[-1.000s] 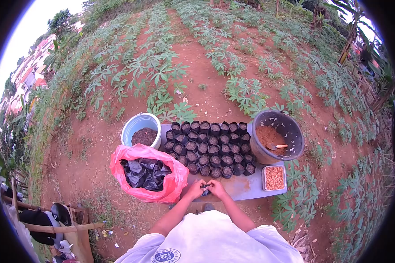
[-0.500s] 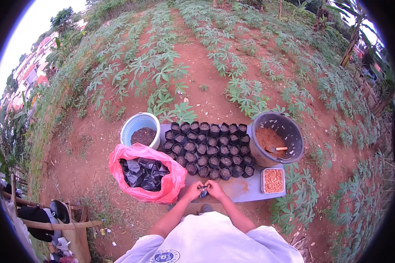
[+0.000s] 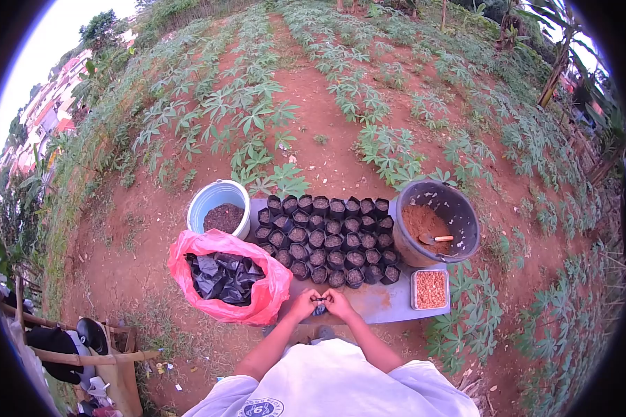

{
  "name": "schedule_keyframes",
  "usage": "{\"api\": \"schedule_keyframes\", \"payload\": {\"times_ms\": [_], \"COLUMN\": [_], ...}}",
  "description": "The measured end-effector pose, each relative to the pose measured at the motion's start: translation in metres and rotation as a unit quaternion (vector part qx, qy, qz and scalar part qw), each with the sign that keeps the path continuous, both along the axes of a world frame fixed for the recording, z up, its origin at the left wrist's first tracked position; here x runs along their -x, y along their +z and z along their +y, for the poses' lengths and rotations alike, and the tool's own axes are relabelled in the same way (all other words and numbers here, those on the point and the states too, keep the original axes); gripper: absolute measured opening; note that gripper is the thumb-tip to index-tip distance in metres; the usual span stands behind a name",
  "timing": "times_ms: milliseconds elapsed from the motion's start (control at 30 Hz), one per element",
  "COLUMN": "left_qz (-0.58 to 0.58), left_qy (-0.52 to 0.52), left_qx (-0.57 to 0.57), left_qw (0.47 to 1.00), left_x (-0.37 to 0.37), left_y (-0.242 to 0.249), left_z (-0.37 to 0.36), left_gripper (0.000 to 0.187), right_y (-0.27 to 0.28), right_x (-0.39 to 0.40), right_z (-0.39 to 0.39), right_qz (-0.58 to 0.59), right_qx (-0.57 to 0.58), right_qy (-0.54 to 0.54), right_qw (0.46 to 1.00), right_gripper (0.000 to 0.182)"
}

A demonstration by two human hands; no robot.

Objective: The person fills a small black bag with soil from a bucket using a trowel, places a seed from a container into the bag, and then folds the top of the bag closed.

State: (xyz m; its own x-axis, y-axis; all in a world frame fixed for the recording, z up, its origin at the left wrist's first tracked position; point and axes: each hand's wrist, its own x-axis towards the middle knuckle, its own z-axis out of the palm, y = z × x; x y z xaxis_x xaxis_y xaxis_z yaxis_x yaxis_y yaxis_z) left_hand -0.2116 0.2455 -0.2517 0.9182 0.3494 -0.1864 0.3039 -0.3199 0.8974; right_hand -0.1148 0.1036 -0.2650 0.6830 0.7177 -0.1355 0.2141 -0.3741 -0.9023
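At the near edge of the table, my left hand and my right hand meet, fingers pinched on a small black plastic planting bag. Each hand grips one side of its top edge. Just beyond my fingers stand rows of black planting bags filled with dark soil. A pink plastic sack to the left holds a heap of folded black bags.
Behind the sack is a light blue bucket of dark soil. On the right stands a dark bucket with reddish soil and a trowel. A clear tub of orange-tan grains sits at the table's right end. Leafy plants grow beyond.
The view has shifted slightly. Both hands stay pinched together on the small black bag at the table's edge; the surrounding things stand as before.
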Motion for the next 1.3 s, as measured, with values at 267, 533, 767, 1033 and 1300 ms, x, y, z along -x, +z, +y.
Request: {"api": "schedule_keyframes", "payload": {"times_ms": [267, 533, 767, 1033, 1300], "left_qz": [-0.014, -0.057, -0.031, 0.045, 0.062], "left_qy": [-0.005, 0.001, 0.038, 0.058, 0.072], "left_qx": [0.020, -0.032, -0.039, 0.003, 0.013], "left_qw": [1.000, 0.998, 0.998, 0.997, 0.995], "left_x": [-0.002, 0.000, 0.005, 0.012, 0.017], "left_y": [-0.009, -0.012, 0.002, 0.003, -0.004], "left_z": [0.005, 0.003, -0.005, -0.006, -0.014], "left_gripper": [0.013, 0.009, 0.007, 0.026, 0.029], "right_y": [0.004, 0.039, 0.046, 0.047, 0.045], "right_x": [0.000, 0.006, 0.013, 0.013, 0.014], "right_z": [-0.003, -0.002, -0.004, -0.008, -0.008], "right_qz": [0.013, -0.039, -0.124, -0.159, -0.151], "right_qx": [-0.001, 0.048, 0.057, 0.070, 0.026], "right_qy": [0.018, 0.039, 0.049, 0.072, 0.049], "right_qw": [1.000, 0.997, 0.989, 0.982, 0.987], "right_gripper": [0.013, 0.015, 0.013, 0.011, 0.012]}}
